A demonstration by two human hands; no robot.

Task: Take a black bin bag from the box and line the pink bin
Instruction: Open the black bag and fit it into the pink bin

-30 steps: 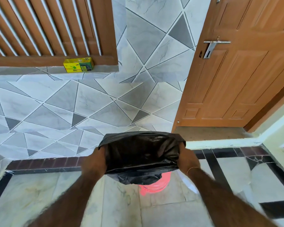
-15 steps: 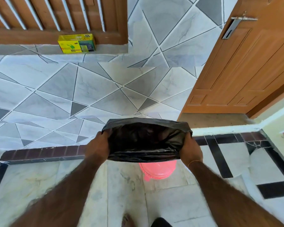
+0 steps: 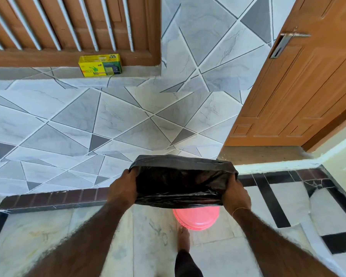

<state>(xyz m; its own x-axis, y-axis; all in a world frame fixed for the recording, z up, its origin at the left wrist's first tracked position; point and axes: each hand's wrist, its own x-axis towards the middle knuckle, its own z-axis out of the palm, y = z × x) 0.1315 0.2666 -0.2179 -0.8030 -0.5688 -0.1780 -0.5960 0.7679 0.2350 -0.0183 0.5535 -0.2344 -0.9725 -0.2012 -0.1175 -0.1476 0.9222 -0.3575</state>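
Note:
A black bin bag [image 3: 180, 180] is stretched wide open at its mouth between both hands. My left hand [image 3: 123, 186] grips its left edge and my right hand [image 3: 236, 193] grips its right edge. Directly below the bag stands the pink bin [image 3: 197, 217] on the floor; only its near side shows, the bag hides the rest. The yellow bin-bag box [image 3: 100, 65] rests on the tiled ledge under the barred wooden window, far up and to the left.
A grey tiled wall rises behind the bin. A brown wooden door [image 3: 300, 86] with a metal handle stands at the right above a raised step [image 3: 268, 165]. My bare foot [image 3: 184, 237] is just in front of the bin.
The view has tilted down and moved nearer the bin. The bag hangs lower over the pink bin with its mouth spread wider, and a foot has come into sight.

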